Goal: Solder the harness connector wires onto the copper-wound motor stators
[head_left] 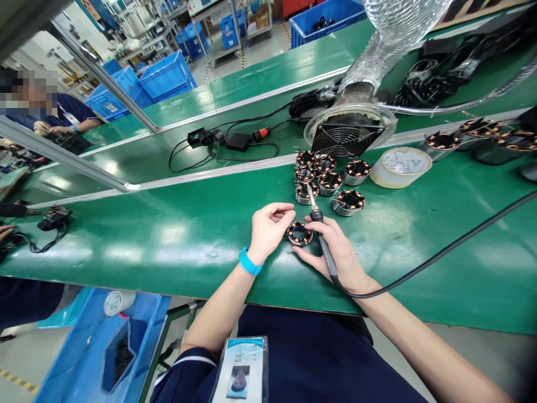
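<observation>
A soldering iron (pixel 328 254) is gripped in my right hand (pixel 342 254), its metal tip pointing away from me toward the group of stators. Beneath that hand's fingers a ring-shaped motor stator (pixel 299 234) with copper windings lies on the green bench, and the thumb and a fingertip are close around its right side. My left hand (pixel 272 226), with a blue band at the wrist, is just left of the stator. Its thumb and fingers are pinched together; anything between them is too small to make out. Several more stators (pixel 350 202) stand just beyond.
Behind the stators, a fume extractor fan (pixel 346 139) hangs from a foil duct. A white tub (pixel 400 167) stands to its right. The iron's black cable (pixel 440 240) crosses the right side. Black leads (pixel 239 141) lie farther back. A co-worker (pixel 62 115) sits at far left.
</observation>
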Motion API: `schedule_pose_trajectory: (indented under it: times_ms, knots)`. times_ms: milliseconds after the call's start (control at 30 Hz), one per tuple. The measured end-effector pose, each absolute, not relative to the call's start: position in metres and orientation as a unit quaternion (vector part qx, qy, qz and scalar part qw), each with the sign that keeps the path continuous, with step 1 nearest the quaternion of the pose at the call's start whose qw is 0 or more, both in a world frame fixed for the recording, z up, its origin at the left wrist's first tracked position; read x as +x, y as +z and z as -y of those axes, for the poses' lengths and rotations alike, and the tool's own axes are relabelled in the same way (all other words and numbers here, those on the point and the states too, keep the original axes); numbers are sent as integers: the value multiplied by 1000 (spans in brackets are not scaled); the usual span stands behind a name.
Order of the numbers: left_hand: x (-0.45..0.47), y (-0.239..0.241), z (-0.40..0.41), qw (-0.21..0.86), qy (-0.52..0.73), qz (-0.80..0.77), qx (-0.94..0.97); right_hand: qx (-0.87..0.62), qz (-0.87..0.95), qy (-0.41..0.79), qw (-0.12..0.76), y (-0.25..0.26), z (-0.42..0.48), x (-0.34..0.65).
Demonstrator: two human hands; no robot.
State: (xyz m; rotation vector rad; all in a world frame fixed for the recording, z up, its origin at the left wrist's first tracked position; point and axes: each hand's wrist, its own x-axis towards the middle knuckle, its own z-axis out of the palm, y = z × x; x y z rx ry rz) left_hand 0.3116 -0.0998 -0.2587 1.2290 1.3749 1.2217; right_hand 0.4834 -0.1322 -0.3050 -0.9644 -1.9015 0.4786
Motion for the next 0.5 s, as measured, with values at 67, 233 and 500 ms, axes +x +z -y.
schedule_pose_trajectory:
  times_ms: [67,233,500]
  knots:
    - [314,-260,101,446,491,-555,502,-398,774,191,455,-305,132,482]
    - [314,-259,101,436,456,-553,545,-410,769,190,453,-306,130,478]
    - [295,-246,91,375,354,-599,613,-389,760,210,476,-304,130,479]
